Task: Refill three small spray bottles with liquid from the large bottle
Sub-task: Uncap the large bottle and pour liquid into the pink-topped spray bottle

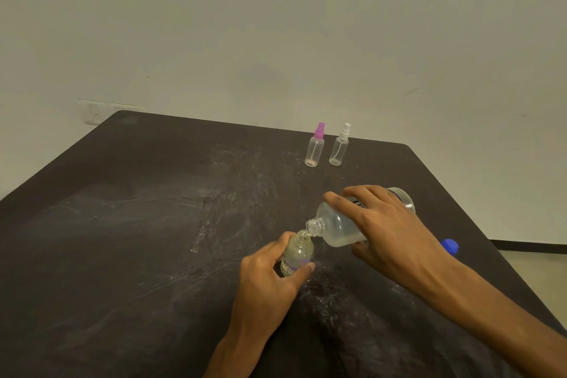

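My right hand [389,230] grips the large clear bottle [337,228], tipped on its side with its open neck pointing left and down. The neck meets the open mouth of a small clear bottle [297,256] with a purple print, which stands on the dark table [138,239]. My left hand [270,273] holds that small bottle around its body. Two more small spray bottles stand upright at the far side, one with a pink sprayer [314,146] and one with a white sprayer [339,146].
A blue cap [450,246] lies on the table to the right of my right wrist. The tabletop is scuffed with whitish marks. A pale wall stands behind, with a switch plate [95,112] at the left. The table's right edge runs close to my right forearm.
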